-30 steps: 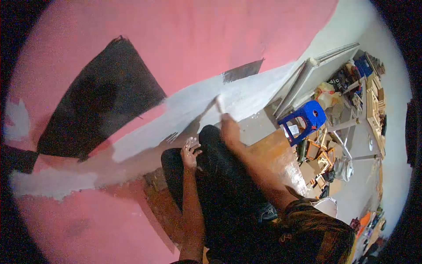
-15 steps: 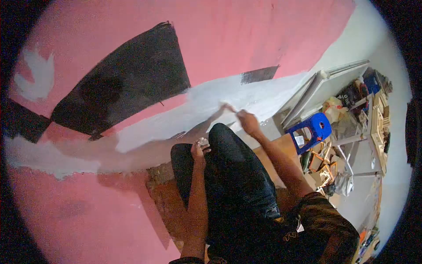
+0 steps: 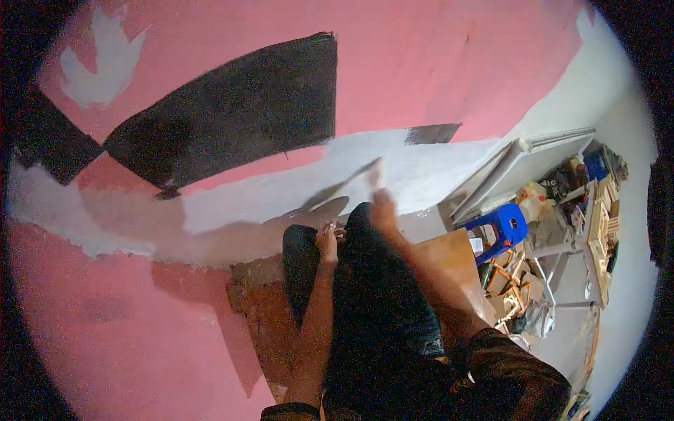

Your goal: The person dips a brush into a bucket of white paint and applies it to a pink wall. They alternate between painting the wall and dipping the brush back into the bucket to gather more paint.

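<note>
My right hand [image 3: 383, 212] is closed round the handle of a paintbrush [image 3: 374, 175], blurred by motion. The bristles point up against the white painted band [image 3: 435, 168] on the pink wall [image 3: 407, 63]. Over my knee, my left hand [image 3: 327, 242] is closed, with white stains on its fingers; a small pale thing in it is too small to name. Above and left of the hands, a large black shape [image 3: 239, 105] is painted on the wall, with a smaller dark patch [image 3: 435, 133] at the band's upper edge.
To the right stands a blue plastic stool [image 3: 509, 228] beside leaning white panels [image 3: 523, 165]. Behind it lie wooden frames [image 3: 512, 288], bags [image 3: 537, 200] and a wooden rack [image 3: 598, 235]. A brown board [image 3: 449, 263] lies beside my legs.
My right hand has moved left and slightly down, and the brush now points more upward. The view has shifted, so the wall shapes appear farther right. My left hand stays over the knee.
</note>
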Tool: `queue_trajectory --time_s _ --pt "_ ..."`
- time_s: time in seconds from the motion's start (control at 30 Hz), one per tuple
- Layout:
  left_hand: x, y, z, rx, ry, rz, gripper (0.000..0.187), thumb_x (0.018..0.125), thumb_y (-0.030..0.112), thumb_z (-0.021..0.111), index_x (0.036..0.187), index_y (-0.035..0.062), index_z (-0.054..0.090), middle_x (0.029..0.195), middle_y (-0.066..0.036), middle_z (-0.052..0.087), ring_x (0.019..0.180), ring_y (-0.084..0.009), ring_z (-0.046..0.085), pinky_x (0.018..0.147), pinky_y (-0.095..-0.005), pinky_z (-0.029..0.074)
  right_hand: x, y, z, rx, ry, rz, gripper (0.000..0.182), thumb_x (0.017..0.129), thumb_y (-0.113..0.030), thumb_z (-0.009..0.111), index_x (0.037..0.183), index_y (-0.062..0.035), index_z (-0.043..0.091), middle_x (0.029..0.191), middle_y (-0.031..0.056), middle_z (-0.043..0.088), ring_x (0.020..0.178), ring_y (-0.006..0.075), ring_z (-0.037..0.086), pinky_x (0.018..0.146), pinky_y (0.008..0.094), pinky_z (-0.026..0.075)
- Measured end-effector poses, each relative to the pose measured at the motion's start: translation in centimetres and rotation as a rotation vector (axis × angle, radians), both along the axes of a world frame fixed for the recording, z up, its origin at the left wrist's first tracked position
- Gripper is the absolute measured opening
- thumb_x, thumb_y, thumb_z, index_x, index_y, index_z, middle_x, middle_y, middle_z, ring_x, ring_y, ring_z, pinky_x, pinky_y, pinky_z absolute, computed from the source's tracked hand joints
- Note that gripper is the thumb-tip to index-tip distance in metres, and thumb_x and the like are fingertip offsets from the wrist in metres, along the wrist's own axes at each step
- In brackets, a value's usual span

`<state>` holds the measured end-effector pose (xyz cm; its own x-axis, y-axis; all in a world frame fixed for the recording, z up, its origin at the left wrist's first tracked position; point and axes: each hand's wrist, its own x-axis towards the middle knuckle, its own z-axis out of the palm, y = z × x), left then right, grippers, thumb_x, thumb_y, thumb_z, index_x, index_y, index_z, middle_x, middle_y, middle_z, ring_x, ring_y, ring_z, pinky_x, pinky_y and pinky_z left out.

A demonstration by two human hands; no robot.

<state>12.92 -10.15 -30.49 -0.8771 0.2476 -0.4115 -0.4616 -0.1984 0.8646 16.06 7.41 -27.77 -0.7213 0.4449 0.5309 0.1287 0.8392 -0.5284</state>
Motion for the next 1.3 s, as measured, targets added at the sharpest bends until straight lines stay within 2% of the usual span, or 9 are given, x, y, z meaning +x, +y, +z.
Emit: queue_trajectory --time_s 0.07,0.27,0.43,0.57,0.73,0.97,1.03,1.1,1.3 --pt "0.2 -0.4 0.6 -0.117 0.026 0.047 0.025 0.090 0.025 0.049 0.105 0.0068 0.059 0.098 -0.009 0.065 0.078 -0.0183 0.064 0.053 -0.0284 0.052 -1.2 -9.7 9.9 -0.255 -0.446 0.333 0.020 0.078 -0.011 0.052 0.093 0.0009 0.058 0.095 0.0233 0.058 0.087 0.0432 0.056 0.075 0.0485 0.046" --pt "-1.4 -1.5 -5.6 -0.170 0.295 0.191 0.025 0.089 0.025 0.052 0.103 0.0059 0.060 0.093 -0.007 0.065 0.071 -0.0155 0.063 0.052 -0.0270 0.051 -3.4 -20.1 14.6 -0.393 -0.187 0.591 0.026 0.081 -0.015 0.053 0.100 0.0028 0.056 0.088 0.0257 0.060 0.085 0.0419 0.059 0.077 0.0525 0.045" --pt "-2.5 -0.5 -9.9 -0.008 0.416 0.169 0.026 0.089 0.026 0.054 0.101 0.0051 0.061 0.089 -0.006 0.066 0.065 -0.0131 0.063 0.051 -0.0259 0.049 -1.7 -5.1 15.0 -0.238 -0.256 0.344 0.018 0.085 -0.011 0.052 0.096 0.0015 0.058 0.086 0.0229 0.059 0.078 0.0393 0.059 0.066 0.0429 0.047" --pt "0.0 0.3 1.9 0.023 -0.017 0.021 0.023 0.088 0.023 0.056 0.101 0.0056 0.061 0.088 -0.006 0.066 0.064 -0.0124 0.062 0.051 -0.0245 0.048 4.7 8.9 14.3 -0.028 0.003 -0.043 0.021 0.090 -0.016 0.048 0.090 0.0001 0.061 0.077 0.0221 0.059 0.072 0.0366 0.058 0.065 0.0394 0.045" --pt "0.0 0.6 1.8 0.110 0.074 -0.028 0.021 0.089 0.023 0.054 0.100 0.0064 0.059 0.087 -0.005 0.065 0.064 -0.0127 0.062 0.050 -0.0236 0.047 10.0 16.5 14.8 -0.192 -0.045 -0.544 0.032 0.091 -0.025 0.048 0.081 0.0045 0.053 0.072 0.0265 0.056 0.068 0.0390 0.056 0.063 0.0464 0.042" --pt "1.0 1.8 1.1 -0.002 0.130 -0.087 0.020 0.088 0.021 0.053 0.103 0.0077 0.055 0.082 -0.003 0.063 0.059 -0.0129 0.058 0.048 -0.0258 0.045 -0.1 -7.0 18.6 -0.550 -0.478 0.064 0.026 0.083 -0.005 0.048 0.108 -0.0030 0.052 0.084 0.0216 0.060 0.075 0.0387 0.060 0.069 0.0498 0.047" --pt "1.9 1.2 1.0 -0.072 0.127 -0.107 0.022 0.087 0.021 0.055 0.104 0.0077 0.054 0.084 -0.003 0.063 0.062 -0.0120 0.059 0.049 -0.0245 0.045 -0.5 -15.1 22.1 -0.189 -0.495 0.355 0.028 0.082 -0.012 0.052 0.107 -0.0009 0.052 0.081 0.0240 0.060 0.069 0.0424 0.060 0.061 0.0484 0.049" --pt "1.9 0.9 1.8 -0.080 0.144 -0.080 0.024 0.085 0.017 0.056 0.107 0.0094 0.052 0.089 -0.003 0.064 0.065 -0.0122 0.060 0.050 -0.0235 0.046 0.2 -20.9 23.2 -0.502 -0.410 0.555 0.031 0.084 -0.014 0.051 0.112 -0.0016 0.048 0.081 0.0250 0.059 0.076 0.0424 0.059 0.068 0.0493 0.048" --pt "3.2 -0.6 10.5 0.364 0.090 0.252 0.025 0.090 0.021 0.053 0.110 0.0064 0.049 0.098 -0.006 0.061 0.074 -0.0144 0.060 0.056 -0.0247 0.047 3.6 -19.9 21.1 -0.429 -0.202 0.608 0.033 0.087 -0.019 0.053 0.114 -0.0004 0.048 0.083 0.0222 0.059 0.077 0.0358 0.058 0.067 0.0440 0.047"
